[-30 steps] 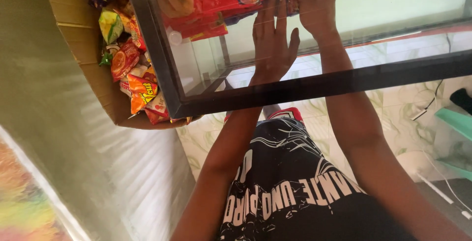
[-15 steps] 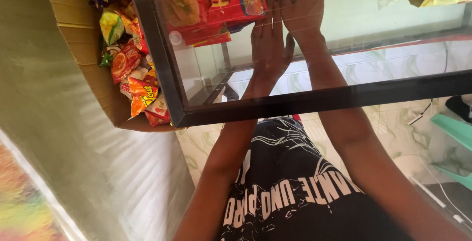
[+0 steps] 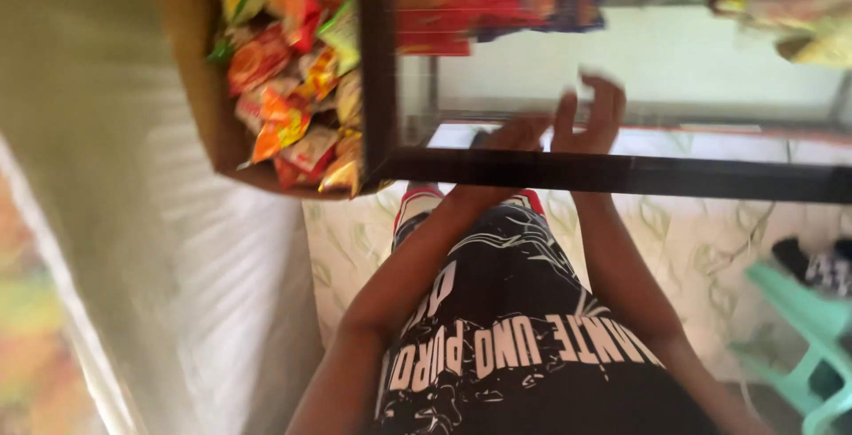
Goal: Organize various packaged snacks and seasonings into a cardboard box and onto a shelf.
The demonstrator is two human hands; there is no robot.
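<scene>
1. Nearest the camera, a black printed shirt [image 3: 524, 355] is filling the lower middle of the view, and both forearms are stretching away from it toward a glass display case [image 3: 674, 71].
2. The dark frame bar [image 3: 621, 173] of the case is crossing in front of both wrists, so the hands are showing only through the glass beyond it, and blurred.
3. The left hand [image 3: 510, 138] is lying low just behind the bar, its fingers loosely curled and holding nothing that can be made out.
4. The right hand [image 3: 590, 120] is sitting just beside it, fingers spread and slightly bent upward, empty.
5. Half a second ago both hands were reaching high up against the red snack packets [image 3: 453, 0] at the top of the case; now they are hanging well below those packets, close to the bar, and are touching none of them.
6. The view itself is sitting differently than before: the upright frame post [image 3: 377, 62] is standing near the middle, and more of the floor is showing on the right.
7. Left of the post, a cardboard box [image 3: 200, 89] is holding a heap of small bright snack bags [image 3: 293, 89], apart from both hands.
8. On the near right, a green plastic chair [image 3: 812, 328] is standing on the patterned floor [image 3: 701, 249].
9. Farthest off, in the top right corner, more pale packets [image 3: 799, 0] are lying blurred behind the glass.
</scene>
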